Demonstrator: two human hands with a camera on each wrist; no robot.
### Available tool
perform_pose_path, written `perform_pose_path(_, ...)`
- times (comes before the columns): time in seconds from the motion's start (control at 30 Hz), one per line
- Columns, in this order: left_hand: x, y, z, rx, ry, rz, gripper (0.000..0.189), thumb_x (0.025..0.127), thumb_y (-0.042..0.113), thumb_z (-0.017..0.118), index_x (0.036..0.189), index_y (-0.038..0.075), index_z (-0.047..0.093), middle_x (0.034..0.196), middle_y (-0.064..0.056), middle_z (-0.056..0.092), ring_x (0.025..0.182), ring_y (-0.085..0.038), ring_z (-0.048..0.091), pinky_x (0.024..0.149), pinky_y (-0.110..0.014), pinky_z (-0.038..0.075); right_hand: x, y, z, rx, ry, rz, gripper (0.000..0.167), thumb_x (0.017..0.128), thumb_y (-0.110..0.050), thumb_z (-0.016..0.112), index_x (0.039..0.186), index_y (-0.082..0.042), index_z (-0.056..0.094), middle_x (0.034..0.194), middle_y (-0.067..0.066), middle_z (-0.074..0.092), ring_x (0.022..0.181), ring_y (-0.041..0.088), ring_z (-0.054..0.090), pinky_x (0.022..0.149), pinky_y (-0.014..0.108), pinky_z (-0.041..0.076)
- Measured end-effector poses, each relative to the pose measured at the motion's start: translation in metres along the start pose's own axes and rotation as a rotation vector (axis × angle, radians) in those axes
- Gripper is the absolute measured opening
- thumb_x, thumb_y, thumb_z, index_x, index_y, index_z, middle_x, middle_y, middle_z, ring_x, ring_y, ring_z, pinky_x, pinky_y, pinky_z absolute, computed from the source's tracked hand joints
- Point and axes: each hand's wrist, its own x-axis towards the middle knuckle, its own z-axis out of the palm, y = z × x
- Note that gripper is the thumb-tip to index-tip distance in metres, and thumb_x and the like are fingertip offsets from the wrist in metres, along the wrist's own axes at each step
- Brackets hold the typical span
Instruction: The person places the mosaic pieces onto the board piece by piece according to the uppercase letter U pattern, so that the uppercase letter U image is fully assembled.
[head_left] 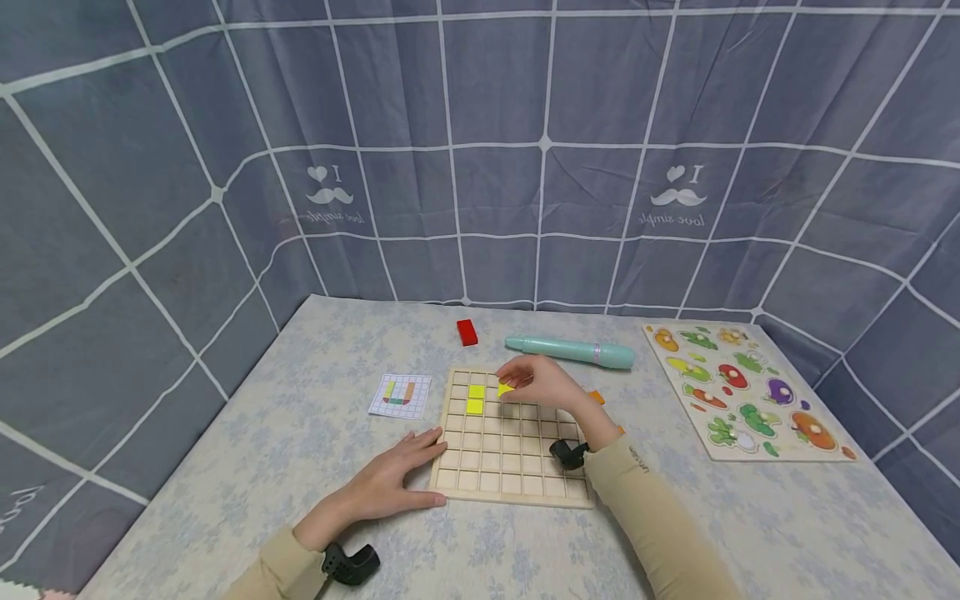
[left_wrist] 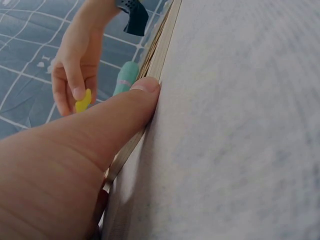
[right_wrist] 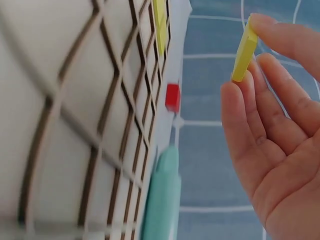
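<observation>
A wooden grid board (head_left: 491, 482) lies on the table, with two yellow square tiles (head_left: 475, 406) one above the other in its upper left cells. My right hand (head_left: 542, 383) is raised over the board's upper part. Between thumb and fingertips it pinches another yellow tile (right_wrist: 244, 54), held clear of the grid in the right wrist view. My left hand (head_left: 390, 477) rests at the board's lower left side, fingers extended along the edge. In the left wrist view its thumb (left_wrist: 125, 112) touches the board's side.
Left of the board lies a gridded card (head_left: 402, 396) printed with a coloured U shape. Behind are a red block (head_left: 467, 332) and a teal tapered cylinder (head_left: 573, 351). An orange piece (head_left: 597, 397) shows beside the right forearm. A vegetable puzzle board (head_left: 720, 417) lies far right.
</observation>
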Motion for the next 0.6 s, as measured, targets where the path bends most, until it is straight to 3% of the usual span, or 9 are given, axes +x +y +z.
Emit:
perform_pose_path(0.3, 0.000, 0.001, -0.001, 0.001, -0.004, 0.001, 0.075, 0.082, 0.050, 0.067, 0.139, 0.006, 0.047, 0.150, -0.010, 0.031, 0.139, -0.025, 0.025, 0.114, -0.046, 0.020, 0.018, -0.007, 0.029, -0.026, -0.068, 0.023, 0.035, 0.078, -0.012, 0.077, 0.110, -0.002, 0.066, 0.100, 0.005, 0.066, 0.088, 0.015, 0.061, 0.079, 0.026, 0.053)
perform_pose_path(0.6, 0.000, 0.001, -0.001, -0.004, -0.006, -0.002, 0.074, 0.083, 0.050, 0.066, 0.139, 0.007, 0.047, 0.150, -0.009, 0.031, 0.139, -0.025, 0.024, 0.114, -0.047, 0.020, 0.024, -0.014, 0.046, -0.023, -0.121, 0.023, 0.035, 0.076, -0.009, 0.078, 0.108, 0.000, 0.066, 0.095, 0.003, 0.065, 0.084, 0.012, 0.059, 0.076, 0.023, 0.052)
